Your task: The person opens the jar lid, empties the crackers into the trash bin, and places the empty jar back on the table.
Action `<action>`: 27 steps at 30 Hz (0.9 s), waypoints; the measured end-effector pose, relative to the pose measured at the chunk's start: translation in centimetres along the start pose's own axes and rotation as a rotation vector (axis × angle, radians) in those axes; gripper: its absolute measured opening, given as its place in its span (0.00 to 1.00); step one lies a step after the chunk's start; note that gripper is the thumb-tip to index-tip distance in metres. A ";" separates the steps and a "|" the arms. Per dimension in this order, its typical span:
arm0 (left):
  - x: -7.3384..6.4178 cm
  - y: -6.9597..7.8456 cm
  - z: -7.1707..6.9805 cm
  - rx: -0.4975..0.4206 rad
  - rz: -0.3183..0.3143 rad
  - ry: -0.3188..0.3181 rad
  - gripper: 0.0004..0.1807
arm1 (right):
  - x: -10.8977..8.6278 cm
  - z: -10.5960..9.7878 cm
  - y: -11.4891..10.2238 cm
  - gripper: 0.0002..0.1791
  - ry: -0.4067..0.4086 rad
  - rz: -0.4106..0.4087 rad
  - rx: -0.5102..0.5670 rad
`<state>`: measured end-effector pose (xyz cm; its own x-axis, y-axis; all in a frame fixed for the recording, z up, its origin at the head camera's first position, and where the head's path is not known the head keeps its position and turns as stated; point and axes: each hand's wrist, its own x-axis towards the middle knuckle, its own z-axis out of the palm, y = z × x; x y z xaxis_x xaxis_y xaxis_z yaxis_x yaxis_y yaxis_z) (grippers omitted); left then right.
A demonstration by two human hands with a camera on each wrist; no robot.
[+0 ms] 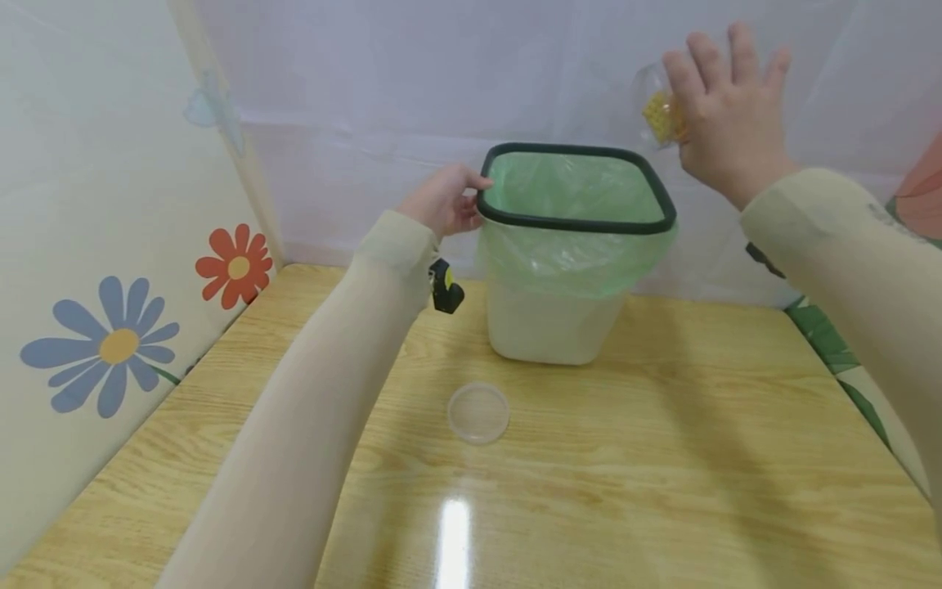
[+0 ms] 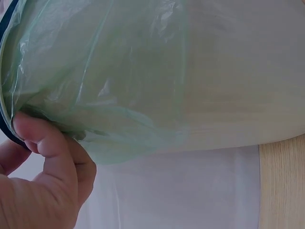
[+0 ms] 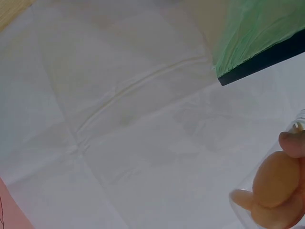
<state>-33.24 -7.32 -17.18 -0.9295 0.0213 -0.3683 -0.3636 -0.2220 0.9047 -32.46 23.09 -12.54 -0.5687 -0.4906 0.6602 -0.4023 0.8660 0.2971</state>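
In the head view my left hand (image 1: 441,200) pinches the near left part of the dark rim (image 1: 574,222) of a pale trash bin (image 1: 555,327). A thin green bag (image 2: 109,90) lines the bin and folds over its outside. To the right, raised above rim height, my right hand (image 1: 724,114) grips a clear plastic jar (image 1: 648,84), which is tilted. Yellow and orange pieces (image 1: 660,117) show inside the jar. From the right wrist, rounded tan-orange pieces (image 3: 276,179) are seen through its wall; their kind is unclear. Much of the jar is hidden by the hand.
A clear round lid (image 1: 478,413) lies on the wood-grain table (image 1: 662,491) in front of the bin. White cloth (image 1: 383,74) hangs behind, and a flower-printed panel (image 1: 96,204) stands at the left. A leaf-patterned panel (image 1: 832,352) borders the right.
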 end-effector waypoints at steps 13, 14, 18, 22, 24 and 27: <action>-0.1 -0.2 -0.1 -0.015 0.008 -0.019 0.16 | 0.2 -0.6 -0.3 0.50 -0.177 0.013 -0.073; -0.1 -0.2 -0.1 -0.018 0.007 -0.022 0.16 | 0.2 -0.6 -0.3 0.50 -0.190 0.011 -0.080; -0.1 -0.2 -0.1 -0.025 0.002 -0.043 0.17 | 0.1 -0.5 -0.3 0.51 -0.188 0.004 -0.083; 0.0 -0.2 -0.2 -0.007 0.000 -0.043 0.18 | 0.2 -0.4 -0.4 0.50 -0.178 -0.001 -0.075; 0.0 -0.2 -0.3 -0.002 -0.001 -0.039 0.18 | 0.2 -0.4 -0.4 0.50 -0.182 -0.007 -0.081; 0.1 -0.2 -0.3 -0.007 -0.007 -0.032 0.17 | 0.2 -0.4 -0.5 0.50 -0.196 -0.015 -0.093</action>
<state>-33.23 -7.63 -17.42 -0.9286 0.0543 -0.3672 -0.3695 -0.2289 0.9006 -32.14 22.58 -12.28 -0.6956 -0.5053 0.5108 -0.3493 0.8591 0.3742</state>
